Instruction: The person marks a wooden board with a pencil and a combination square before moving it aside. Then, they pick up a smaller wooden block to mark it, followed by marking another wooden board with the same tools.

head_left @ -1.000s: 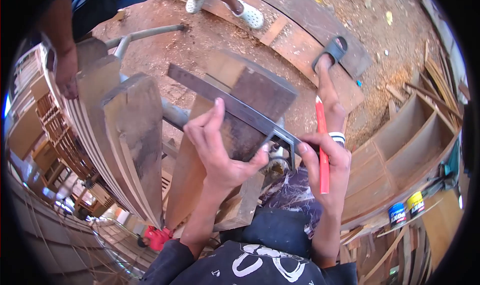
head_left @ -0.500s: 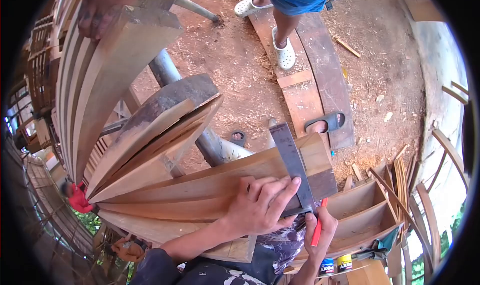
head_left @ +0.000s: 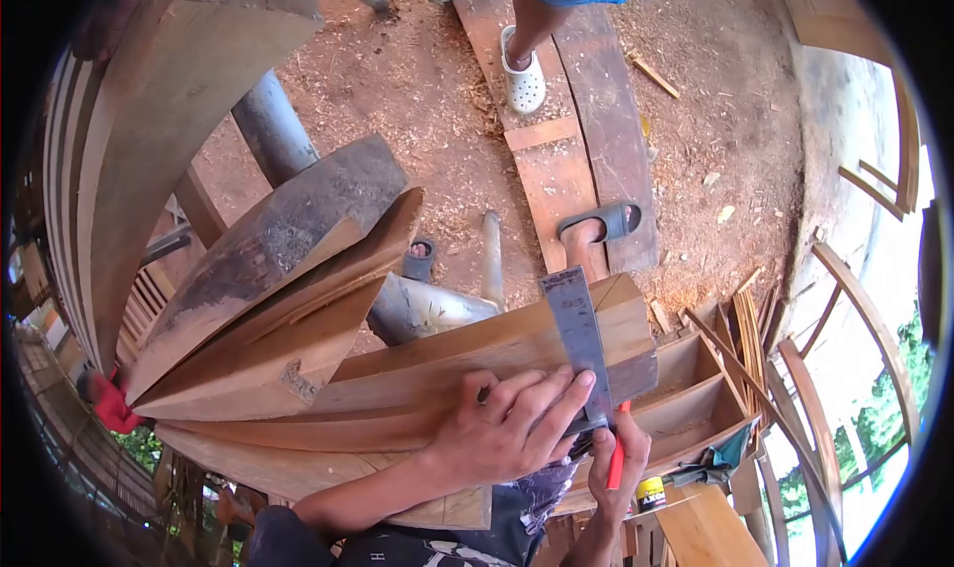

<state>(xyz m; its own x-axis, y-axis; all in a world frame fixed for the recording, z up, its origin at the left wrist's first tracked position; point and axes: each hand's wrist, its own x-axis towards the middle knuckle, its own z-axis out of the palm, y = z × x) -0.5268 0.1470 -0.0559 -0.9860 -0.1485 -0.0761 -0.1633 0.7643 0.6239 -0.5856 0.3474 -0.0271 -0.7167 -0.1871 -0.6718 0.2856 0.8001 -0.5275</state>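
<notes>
A metal try square (head_left: 578, 333) lies across the end of a long wooden beam (head_left: 447, 363). Stretched over the beam, my left hand (head_left: 512, 423) holds the square down, fingertips against its blade. A small dark spot shows by its thumb; I cannot make out what it is. My right hand (head_left: 621, 458) is closed around a red pencil (head_left: 616, 460), close to the square's stock at the beam's near side. The pencil's tip is hidden.
Other shaped timbers (head_left: 328, 353) fan out on the left, over metal pipes (head_left: 273, 135). A person in white clogs (head_left: 525, 80) stands on planks ahead. Someone's foot in a grey slide (head_left: 601, 224) is beyond the beam. To the right are a wooden box (head_left: 696, 363) and a yellow can (head_left: 651, 492).
The view has shifted, so most of the scene sits farther left. Both hands keep nearly the same place on the square and beam. The blue can has gone from sight.
</notes>
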